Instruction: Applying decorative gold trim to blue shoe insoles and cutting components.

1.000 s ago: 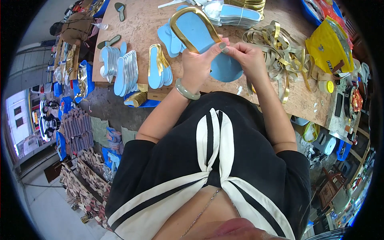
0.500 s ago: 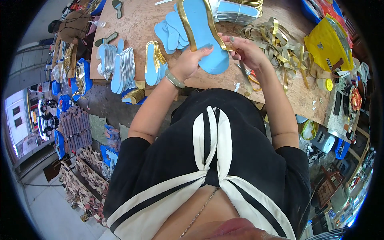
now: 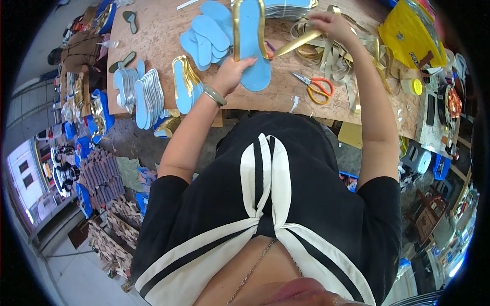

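Note:
My left hand [image 3: 230,77] is closed on a light blue insole [image 3: 252,43], thumb on its face near the heel. Gold trim runs along both sides of this insole and past the upper edge of the view. A gold strip [image 3: 300,44] stretches from its right edge to my right hand [image 3: 332,26], whose fingers pinch the strip out to the right. Below that strip lie scissors [image 3: 320,92] with orange handles on the wooden table [image 3: 275,102]. Plain blue insoles [image 3: 205,38] are piled left of the held one.
Gold-edged insoles [image 3: 182,86] and silver-edged insoles [image 3: 148,99] stand in rows at the left. A tangle of gold strips [image 3: 334,58] lies right, beside a yellow bag [image 3: 411,35] and a yellow-lidded jar [image 3: 416,86]. Another person [image 3: 81,51] bends at the far left.
My right hand has moved up and right from the insole's edge, drawing the gold strip out. The insole has turned more upright and shifted slightly left. The scissors now show fully.

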Demonstrator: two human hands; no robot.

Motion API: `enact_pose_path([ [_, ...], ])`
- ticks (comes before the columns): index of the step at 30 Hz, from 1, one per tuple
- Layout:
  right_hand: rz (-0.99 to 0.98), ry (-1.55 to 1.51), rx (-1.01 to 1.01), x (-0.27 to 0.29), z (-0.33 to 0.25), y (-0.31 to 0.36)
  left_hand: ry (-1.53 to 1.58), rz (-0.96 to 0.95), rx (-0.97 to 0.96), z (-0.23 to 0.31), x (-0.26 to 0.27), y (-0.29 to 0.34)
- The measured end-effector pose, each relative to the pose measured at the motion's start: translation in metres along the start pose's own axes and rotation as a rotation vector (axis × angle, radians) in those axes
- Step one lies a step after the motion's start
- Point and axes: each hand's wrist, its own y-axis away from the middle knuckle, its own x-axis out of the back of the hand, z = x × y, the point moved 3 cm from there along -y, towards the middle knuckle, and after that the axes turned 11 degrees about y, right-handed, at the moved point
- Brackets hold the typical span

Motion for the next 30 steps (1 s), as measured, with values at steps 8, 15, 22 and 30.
enact_pose_path([
  [8, 0.230, 0.257, 0.035, -0.072, 0.033, 0.087, -0.141, 0.217, -0.125, -0.059, 0.032, -0.015],
  [15, -0.172, 0.655, -0.021, -0.154, 0.112, 0.131, 0.479, 0.303, -0.041, -0.065, 0.016, -0.014],
  [22, -0.150, 0.414, -0.057, -0.163, 0.111, 0.154, 0.400, 0.363, -0.157, -0.062, -0.006, -0.010],
  [30, -0.341, -0.859, -0.438, -0.144, 0.040, 0.208, -0.456, 0.494, -0.377, -0.075, -0.010, 0.006],
])
